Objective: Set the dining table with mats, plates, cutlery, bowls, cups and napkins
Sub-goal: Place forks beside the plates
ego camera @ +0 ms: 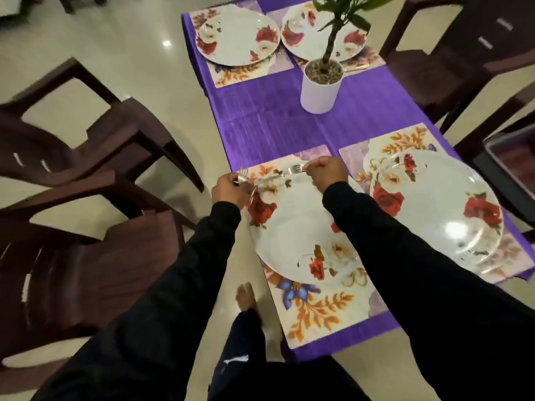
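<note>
Purple tablecloth (269, 123), white plates (295, 235) with red roses, floral mats (318, 311) with orange leaves, white pot (318, 91)

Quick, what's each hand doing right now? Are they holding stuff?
Left hand: fingers curled round a bunch of cutlery, held at the near plate.
Right hand: fingers pinching a fork over that plate's far rim.

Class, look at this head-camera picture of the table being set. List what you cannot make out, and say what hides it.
- Cutlery, head view: blurred and partly inside both hands; the count is unclear.
- Left hand fingers: curled under, hidden by the hand's back.
- Far right plate: partly behind the plant.
- Near mat: middle covered by the plate.
</note>
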